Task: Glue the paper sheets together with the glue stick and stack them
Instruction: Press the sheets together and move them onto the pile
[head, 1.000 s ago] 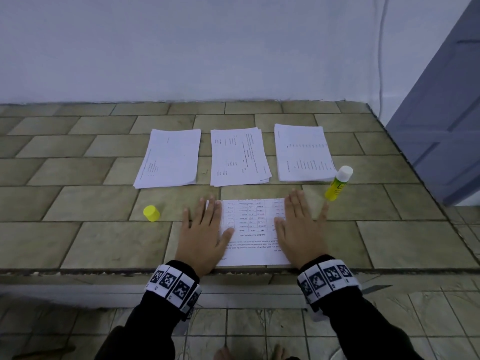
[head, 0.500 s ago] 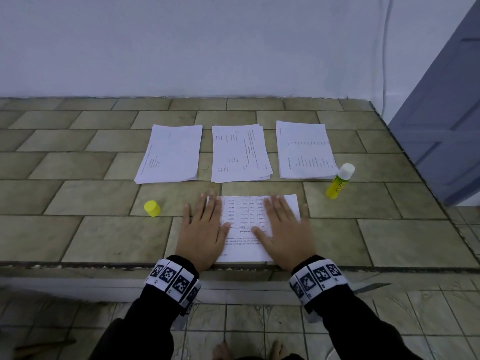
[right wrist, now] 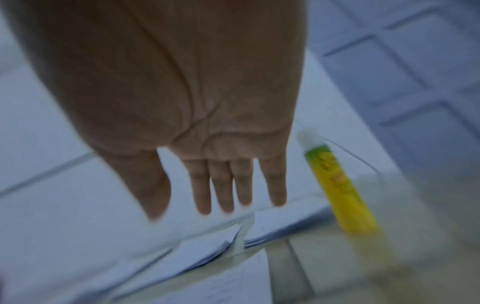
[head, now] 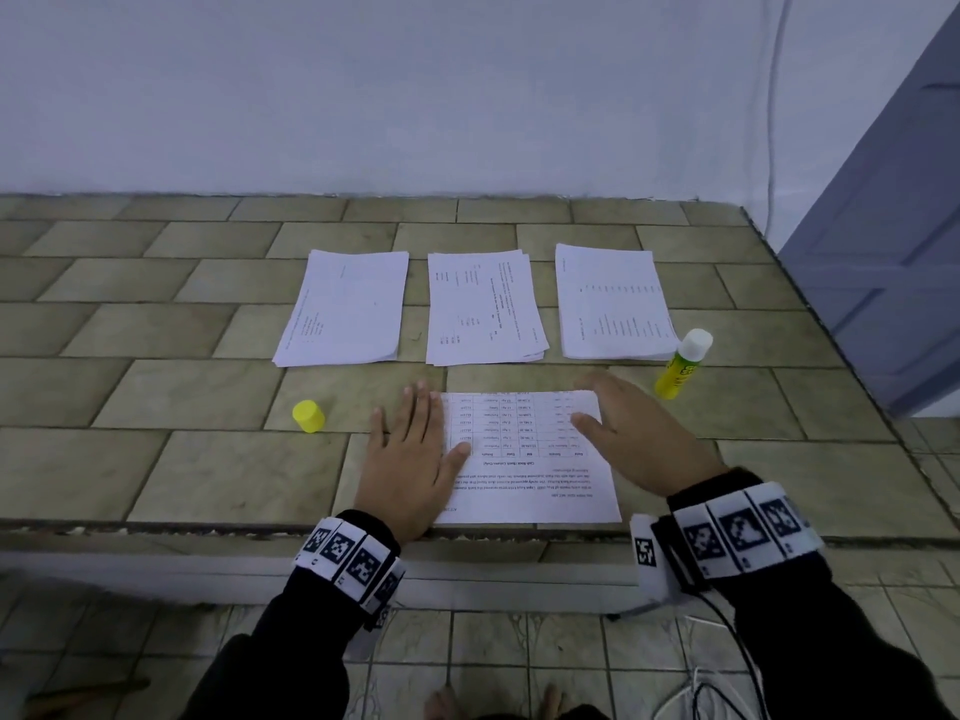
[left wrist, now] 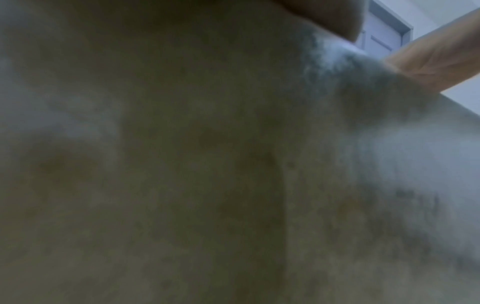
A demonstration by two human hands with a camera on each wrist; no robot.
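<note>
A printed paper sheet (head: 524, 475) lies at the near edge of the tiled counter. My left hand (head: 410, 459) lies flat with straight fingers on the sheet's left edge. My right hand (head: 628, 433) is open and blurred above the sheet's right edge, fingers straight (right wrist: 228, 185), holding nothing. The yellow glue stick (head: 681, 363) stands uncapped just right of that hand, also the glue stick (right wrist: 340, 191) in the right wrist view. Its yellow cap (head: 308, 416) sits to the left. Three paper stacks lie behind: left stack (head: 345, 306), middle stack (head: 483, 306), right stack (head: 613, 301).
The tiled counter (head: 156, 397) ends at a front ledge by my wrists and at a right edge near a grey-blue door (head: 893, 262). A white wall rises behind the stacks. The left wrist view is dark and blurred against the counter.
My right hand swept left across the sheet, then moved back right and lifted off toward the glue stick side. My left hand stayed flat on the sheet's left edge.
</note>
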